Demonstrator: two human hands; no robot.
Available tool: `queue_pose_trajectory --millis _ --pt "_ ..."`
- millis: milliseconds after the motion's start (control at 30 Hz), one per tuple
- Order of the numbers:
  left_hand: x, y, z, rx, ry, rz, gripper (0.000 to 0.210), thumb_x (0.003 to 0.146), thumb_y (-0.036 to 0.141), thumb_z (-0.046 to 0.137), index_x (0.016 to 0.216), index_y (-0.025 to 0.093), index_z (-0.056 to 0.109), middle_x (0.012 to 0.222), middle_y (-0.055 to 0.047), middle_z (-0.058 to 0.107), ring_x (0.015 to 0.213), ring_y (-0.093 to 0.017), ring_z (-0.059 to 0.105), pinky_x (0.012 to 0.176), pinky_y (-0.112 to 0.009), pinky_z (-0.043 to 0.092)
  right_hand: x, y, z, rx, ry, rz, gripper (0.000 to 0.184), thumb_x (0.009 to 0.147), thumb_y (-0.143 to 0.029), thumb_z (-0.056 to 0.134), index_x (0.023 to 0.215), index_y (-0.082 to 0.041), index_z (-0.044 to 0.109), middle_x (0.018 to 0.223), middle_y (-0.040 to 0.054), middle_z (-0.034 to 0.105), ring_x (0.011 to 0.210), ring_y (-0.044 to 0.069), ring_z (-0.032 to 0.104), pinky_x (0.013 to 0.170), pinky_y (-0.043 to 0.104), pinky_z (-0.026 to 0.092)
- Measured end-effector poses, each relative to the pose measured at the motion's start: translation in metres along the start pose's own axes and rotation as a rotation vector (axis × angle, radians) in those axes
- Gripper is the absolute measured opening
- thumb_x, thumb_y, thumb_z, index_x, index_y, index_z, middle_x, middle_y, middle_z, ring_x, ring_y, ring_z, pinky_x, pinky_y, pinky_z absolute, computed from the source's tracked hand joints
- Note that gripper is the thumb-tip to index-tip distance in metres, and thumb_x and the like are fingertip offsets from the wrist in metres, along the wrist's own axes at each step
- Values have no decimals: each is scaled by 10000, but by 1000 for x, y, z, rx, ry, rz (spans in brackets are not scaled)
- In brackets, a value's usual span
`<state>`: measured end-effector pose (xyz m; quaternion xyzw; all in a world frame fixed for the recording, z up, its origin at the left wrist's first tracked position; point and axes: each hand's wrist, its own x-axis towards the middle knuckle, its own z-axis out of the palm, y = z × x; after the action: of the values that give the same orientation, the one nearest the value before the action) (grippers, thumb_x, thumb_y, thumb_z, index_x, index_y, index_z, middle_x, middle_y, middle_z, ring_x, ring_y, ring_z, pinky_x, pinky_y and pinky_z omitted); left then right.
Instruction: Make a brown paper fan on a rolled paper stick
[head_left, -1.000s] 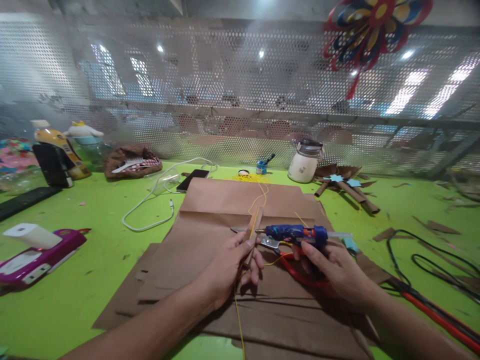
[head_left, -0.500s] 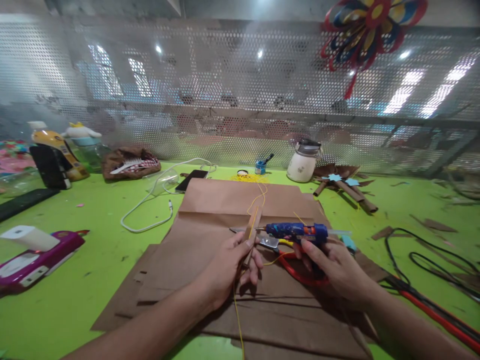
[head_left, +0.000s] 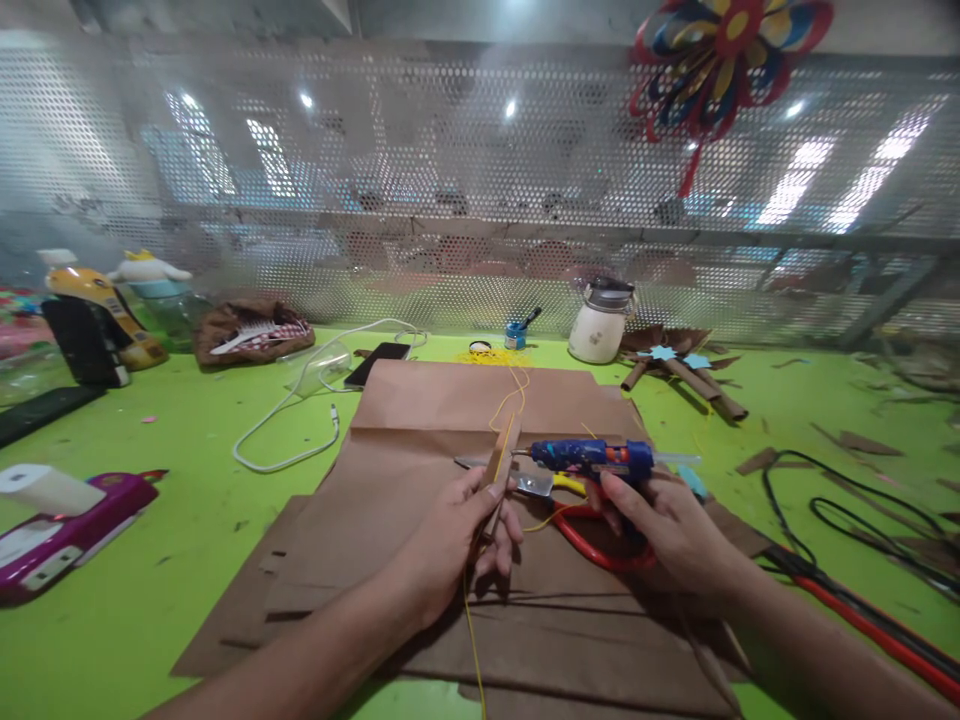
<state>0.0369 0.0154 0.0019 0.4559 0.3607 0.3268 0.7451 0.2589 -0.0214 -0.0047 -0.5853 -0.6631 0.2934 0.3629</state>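
Observation:
My left hand (head_left: 469, 520) pinches a narrow folded strip of brown paper (head_left: 498, 458), held upright at a slant. A yellow string (head_left: 472, 625) runs along the strip, hanging below the hand and trailing up behind it. My right hand (head_left: 667, 520) is closed around a blue hot glue gun (head_left: 592, 457), whose nozzle points left at the strip's edge; whether it touches, I cannot tell. Under the glue gun lie red-handled scissors (head_left: 581, 540), blades pointing left, partly covered by my hands. Both hands are over stacked brown paper sheets (head_left: 397, 530).
A white cable (head_left: 274, 467) and a phone (head_left: 377, 366) lie behind the paper. At the back stand a blue small jar (head_left: 515, 335) and a white jug (head_left: 600, 325). Rolled paper tubes (head_left: 694, 382) and a black cord (head_left: 772, 500) are on the right, a purple power strip (head_left: 82, 540) on the left.
The whole view has shifted slightly, so things appear a little further left. Both hands keep their hold, and the glue gun's nozzle stays by the paper strip.

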Motion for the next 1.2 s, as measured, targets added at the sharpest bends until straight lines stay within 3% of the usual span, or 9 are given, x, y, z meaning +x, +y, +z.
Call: queue_pose_trajectory --millis 333,867,1200 --pt "-1 1 2 -8 3 -25 168 856 324 471 899 164 447 630 3 578 372 -55 480 332 -145 180 1 3 -3 -71 32 -7 502 889 -516 336 562 -165 484 564 17 498 560 127 443 533 253 320" --pt "-1 0 1 14 -15 -30 200 827 348 509 860 159 453 636 5 579 374 -50 480 339 -154 190 4 1 -6 -7 87 -35 475 889 -482 361 551 -168 475 561 14 484 570 131 450 541 252 343" --pt "-2 -2 1 23 -25 -34 190 846 342 479 870 154 459 620 8 571 374 -50 479 329 -149 200 5 4 -4 51 140 28 463 868 -516 398 561 -174 456 533 -9 445 494 104 406 455 226 327"
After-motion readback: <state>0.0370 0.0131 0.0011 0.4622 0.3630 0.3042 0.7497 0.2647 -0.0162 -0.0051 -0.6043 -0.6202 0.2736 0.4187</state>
